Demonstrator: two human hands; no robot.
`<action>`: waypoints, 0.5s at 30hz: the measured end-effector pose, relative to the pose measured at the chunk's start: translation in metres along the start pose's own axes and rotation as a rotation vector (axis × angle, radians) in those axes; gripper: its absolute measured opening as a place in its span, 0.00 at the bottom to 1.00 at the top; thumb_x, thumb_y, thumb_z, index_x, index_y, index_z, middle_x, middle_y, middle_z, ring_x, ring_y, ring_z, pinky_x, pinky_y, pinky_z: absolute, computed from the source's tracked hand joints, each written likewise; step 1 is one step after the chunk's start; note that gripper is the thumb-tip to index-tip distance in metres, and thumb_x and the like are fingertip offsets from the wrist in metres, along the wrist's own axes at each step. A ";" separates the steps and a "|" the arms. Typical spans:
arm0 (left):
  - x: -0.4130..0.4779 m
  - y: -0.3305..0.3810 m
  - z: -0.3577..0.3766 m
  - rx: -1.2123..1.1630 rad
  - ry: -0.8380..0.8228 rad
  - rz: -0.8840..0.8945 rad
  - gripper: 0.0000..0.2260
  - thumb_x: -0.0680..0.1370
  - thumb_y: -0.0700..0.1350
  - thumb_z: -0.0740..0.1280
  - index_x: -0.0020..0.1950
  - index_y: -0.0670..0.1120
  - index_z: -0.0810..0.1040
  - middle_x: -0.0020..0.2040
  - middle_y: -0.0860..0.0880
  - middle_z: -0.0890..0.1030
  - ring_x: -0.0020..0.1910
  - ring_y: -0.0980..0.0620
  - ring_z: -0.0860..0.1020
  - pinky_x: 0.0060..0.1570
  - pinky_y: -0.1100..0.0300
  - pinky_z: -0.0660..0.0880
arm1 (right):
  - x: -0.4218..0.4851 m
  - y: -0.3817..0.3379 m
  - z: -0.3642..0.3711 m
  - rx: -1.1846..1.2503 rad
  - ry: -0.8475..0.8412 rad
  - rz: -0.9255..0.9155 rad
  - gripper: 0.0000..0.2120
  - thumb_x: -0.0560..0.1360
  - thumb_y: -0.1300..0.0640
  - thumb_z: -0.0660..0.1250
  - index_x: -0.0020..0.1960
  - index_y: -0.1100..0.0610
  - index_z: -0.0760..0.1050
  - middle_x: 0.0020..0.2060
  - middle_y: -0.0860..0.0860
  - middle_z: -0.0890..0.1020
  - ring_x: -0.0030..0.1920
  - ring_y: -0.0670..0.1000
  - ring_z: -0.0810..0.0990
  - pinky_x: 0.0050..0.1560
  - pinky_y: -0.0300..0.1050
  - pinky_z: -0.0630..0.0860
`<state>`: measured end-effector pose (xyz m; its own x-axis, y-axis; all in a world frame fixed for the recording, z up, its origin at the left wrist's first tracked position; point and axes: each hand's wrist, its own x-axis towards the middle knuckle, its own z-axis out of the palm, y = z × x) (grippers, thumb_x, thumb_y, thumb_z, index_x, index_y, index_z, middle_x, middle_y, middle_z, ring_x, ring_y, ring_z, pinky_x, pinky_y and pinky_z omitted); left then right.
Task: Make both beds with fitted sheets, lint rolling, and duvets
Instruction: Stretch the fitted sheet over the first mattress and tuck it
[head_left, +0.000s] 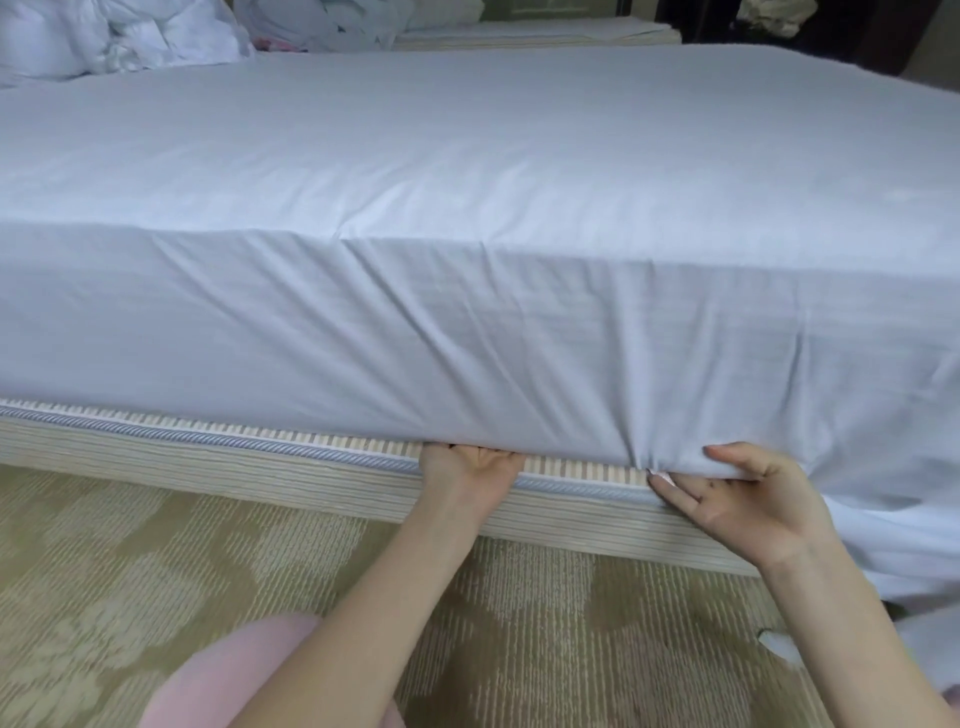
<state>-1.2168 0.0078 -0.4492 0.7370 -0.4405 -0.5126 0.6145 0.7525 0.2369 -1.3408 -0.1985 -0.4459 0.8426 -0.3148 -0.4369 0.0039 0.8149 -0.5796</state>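
Head view: our right grip (748, 499) pinches the gathered hem of the fitted sheet (467, 322) at the mattress's lower edge, ready to tuck it. Our left grip (467, 462) has its fingers slid under the mattress, likely lifting it off the bed base (208, 457).

Patterned beige-green carpet (156, 561) across the floor below, pale motifs woven through ribbed pile. Pink rounded shape (228, 675) at the bottom edge, blurred, not identifiable. Dark furniture (852, 31) at the far upper right, with a cream bundle (769, 15) on it.
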 end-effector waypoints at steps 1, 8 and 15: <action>0.002 -0.002 0.000 -0.019 0.002 0.009 0.16 0.82 0.49 0.57 0.59 0.42 0.78 0.55 0.39 0.81 0.55 0.40 0.78 0.54 0.40 0.75 | -0.002 0.000 0.000 -0.034 0.041 0.001 0.39 0.33 0.70 0.77 0.42 0.56 0.70 0.55 0.57 0.81 0.59 0.59 0.79 0.53 0.58 0.78; -0.010 -0.037 0.016 -0.022 0.141 0.015 0.19 0.81 0.50 0.52 0.64 0.45 0.75 0.62 0.46 0.77 0.61 0.45 0.75 0.64 0.50 0.70 | -0.033 0.004 0.022 -0.207 0.352 0.018 0.03 0.75 0.64 0.59 0.46 0.63 0.71 0.54 0.63 0.78 0.39 0.57 0.84 0.61 0.52 0.71; -0.045 -0.075 0.022 0.337 0.020 -0.536 0.21 0.82 0.46 0.50 0.67 0.32 0.69 0.66 0.37 0.73 0.67 0.41 0.71 0.66 0.51 0.64 | -0.060 0.014 0.024 -0.173 0.527 -0.021 0.07 0.79 0.68 0.53 0.45 0.65 0.68 0.63 0.61 0.74 0.60 0.58 0.76 0.62 0.50 0.67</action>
<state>-1.2902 -0.0395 -0.4261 0.2991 -0.7020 -0.6464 0.9541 0.2332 0.1882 -1.3786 -0.1570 -0.4112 0.4597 -0.5672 -0.6834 -0.1084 0.7279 -0.6770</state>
